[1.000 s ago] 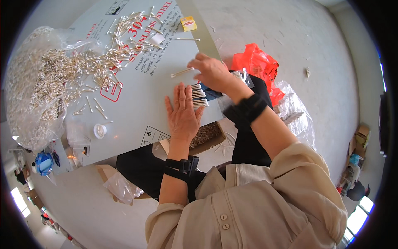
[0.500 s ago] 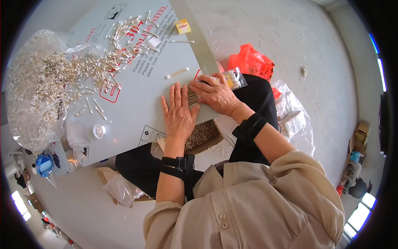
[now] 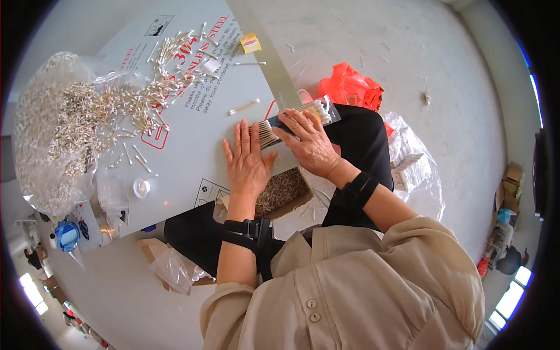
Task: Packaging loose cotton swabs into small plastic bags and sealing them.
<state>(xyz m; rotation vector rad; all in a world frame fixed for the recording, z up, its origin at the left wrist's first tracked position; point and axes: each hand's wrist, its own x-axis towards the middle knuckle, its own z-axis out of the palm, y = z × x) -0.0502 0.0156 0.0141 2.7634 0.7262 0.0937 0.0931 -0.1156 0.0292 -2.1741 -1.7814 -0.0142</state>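
Note:
My left hand (image 3: 248,160) lies flat on the table with its fingers stretched out, their tips against the left end of a tight row of cotton swabs (image 3: 266,134). My right hand (image 3: 310,144) rests palm down, fingers extended, over a clear plastic packet (image 3: 333,112) holding cotton swabs and a yellow label. A dark strip (image 3: 277,123) shows between the row and my right fingers. Part of the packet is hidden under that hand. Beyond the fingertips lie a few loose swabs (image 3: 244,106).
A large clear bag (image 3: 35,134) spills a heap of swabs (image 3: 137,102) across the table's left. A small yellow box (image 3: 249,43) stands near the far edge, a round white tub (image 3: 141,188) at left. Below the near edge is an open cardboard box (image 3: 291,204); a red bag (image 3: 350,86) lies right.
My right hand has drawn back slightly, toward me, uncovering the dark strip beside the row of cotton swabs. My left hand has shifted a little to the left.

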